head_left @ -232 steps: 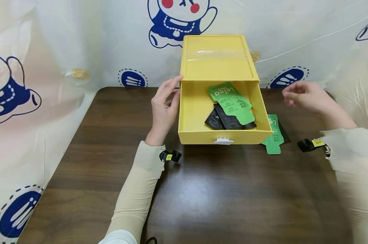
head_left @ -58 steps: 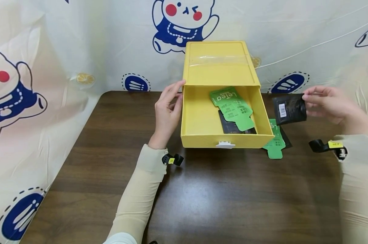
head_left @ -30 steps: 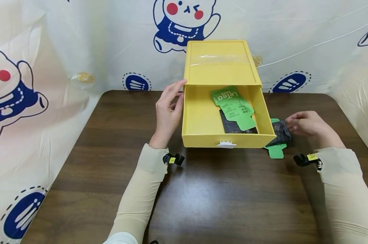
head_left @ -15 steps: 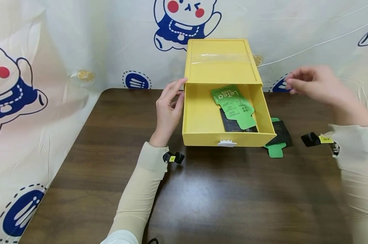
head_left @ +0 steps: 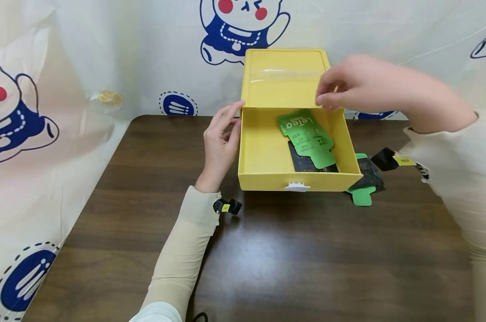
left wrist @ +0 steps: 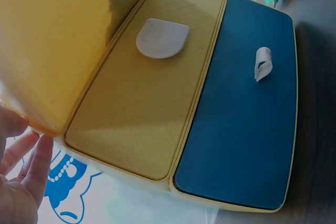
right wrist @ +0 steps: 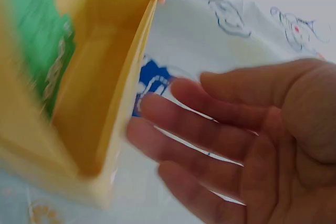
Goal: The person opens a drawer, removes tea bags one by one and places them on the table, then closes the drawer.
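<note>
In the head view, an open yellow drawer (head_left: 263, 147) holds a green LeTea packet (head_left: 306, 138) lying over a black packet (head_left: 301, 162). My left hand (head_left: 220, 138) rests its fingertips on the left side of the cabinet (head_left: 285, 85), by the drawer opening. Above the drawer's right rear corner hovers my right hand (head_left: 360, 87), fingers loosely bent. The right wrist view has the right hand (right wrist: 226, 129) holding nothing, its fingers apart. On the table right of the drawer, a dark packet (head_left: 369, 172) lies on a green packet (head_left: 362, 197), both partly hidden by the drawer.
A white handle (head_left: 297, 187) sits on the drawer front. Clear tape (head_left: 285, 74) crosses the cabinet top. In the left wrist view, a blue drawer front (left wrist: 236, 114) adjoins a yellow one (left wrist: 139, 95). A printed white sheet (head_left: 146, 49) hangs behind the brown table (head_left: 299, 255).
A black packet that my right hand held has been laid on the green packet beside the drawer. That hand then rose and moved left over the drawer. My left hand stayed put.
</note>
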A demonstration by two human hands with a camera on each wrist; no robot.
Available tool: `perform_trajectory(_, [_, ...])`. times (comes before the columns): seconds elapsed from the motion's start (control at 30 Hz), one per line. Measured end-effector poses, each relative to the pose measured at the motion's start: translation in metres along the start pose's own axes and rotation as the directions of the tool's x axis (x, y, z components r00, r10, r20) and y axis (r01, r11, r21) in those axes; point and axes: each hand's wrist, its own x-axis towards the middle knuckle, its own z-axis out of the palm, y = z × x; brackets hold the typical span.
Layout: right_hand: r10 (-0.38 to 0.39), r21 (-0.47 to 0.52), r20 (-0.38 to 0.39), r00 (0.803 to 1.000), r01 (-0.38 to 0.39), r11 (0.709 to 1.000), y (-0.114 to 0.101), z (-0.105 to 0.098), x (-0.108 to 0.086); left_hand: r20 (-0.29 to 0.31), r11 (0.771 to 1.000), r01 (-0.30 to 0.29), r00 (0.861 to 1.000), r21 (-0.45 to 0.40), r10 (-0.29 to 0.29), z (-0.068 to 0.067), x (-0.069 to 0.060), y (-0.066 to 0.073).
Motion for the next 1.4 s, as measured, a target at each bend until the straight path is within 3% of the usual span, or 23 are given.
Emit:
perform_trajectory(0.07, [-0.054, -0.008, 0.107, 0.993, 0.055, 0.998, -0.008, -0.001, 0.01, 0.0, 1.0, 0.0, 1.0, -0.003, 0.0, 0.0, 0.0, 0.0])
perform_trajectory(0.13, [-0.083, -0.002, 0.228, 0.97, 0.086, 0.996, -0.014, 0.001, 0.019, 0.003, 1.0, 0.002, 1.0, -0.008, -0.002, 0.0, -0.001, 0.0])
perform_trajectory(0.3, [-0.054, 0.006, 0.474, 0.879, 0.058, 0.998, -0.028, 0.006, 0.032, 0.002, 1.0, -0.002, 1.0, -0.005, 0.002, 0.0, -0.001, 0.0])
perform_trajectory(0.43, [0.057, -0.048, 0.575, 0.816, -0.035, 0.998, -0.043, 0.013, 0.039, -0.002, 1.0, -0.016, 1.0, 0.006, 0.016, 0.0, 0.001, -0.001])
perform_trajectory(0.6, [0.22, -0.087, 0.663, 0.716, -0.219, 0.972, -0.057, 0.023, 0.046, 0.0, 1.0, -0.02, 1.0, -0.008, 0.02, -0.002, 0.001, -0.001])
perform_trajectory(0.7, [0.234, -0.087, 0.684, 0.691, -0.241, 0.967, -0.059, 0.028, 0.049, 0.006, 1.0, -0.013, 1.0, -0.015, 0.014, -0.002, 0.001, -0.001])
perform_trajectory(0.77, [0.215, -0.09, 0.681, 0.7, -0.212, 0.973, -0.059, 0.031, 0.052, 0.01, 1.0, -0.012, 1.0, -0.013, 0.012, -0.002, 0.001, -0.001])
perform_trajectory(1.0, [0.099, -0.151, 0.62, 0.778, -0.005, 0.989, -0.064, 0.033, 0.053, 0.007, 1.0, -0.024, 1.0, -0.001, 0.024, -0.002, 0.004, -0.001])
perform_trajectory(1.17, [-0.037, -0.064, 0.568, 0.822, 0.089, 0.994, -0.063, 0.03, 0.051, 0.011, 1.0, -0.02, 1.0, 0.003, 0.02, -0.003, 0.004, 0.0])
perform_trajectory(1.3, [-0.123, 0.049, 0.539, 0.833, 0.115, 0.992, -0.061, 0.029, 0.05, 0.012, 1.0, -0.008, 1.0, 0.005, 0.008, -0.003, 0.002, -0.001])
perform_trajectory(1.4, [-0.149, 0.074, 0.531, 0.834, 0.129, 0.989, -0.061, 0.031, 0.051, 0.007, 1.0, -0.006, 1.0, 0.001, 0.006, -0.002, 0.002, -0.001])
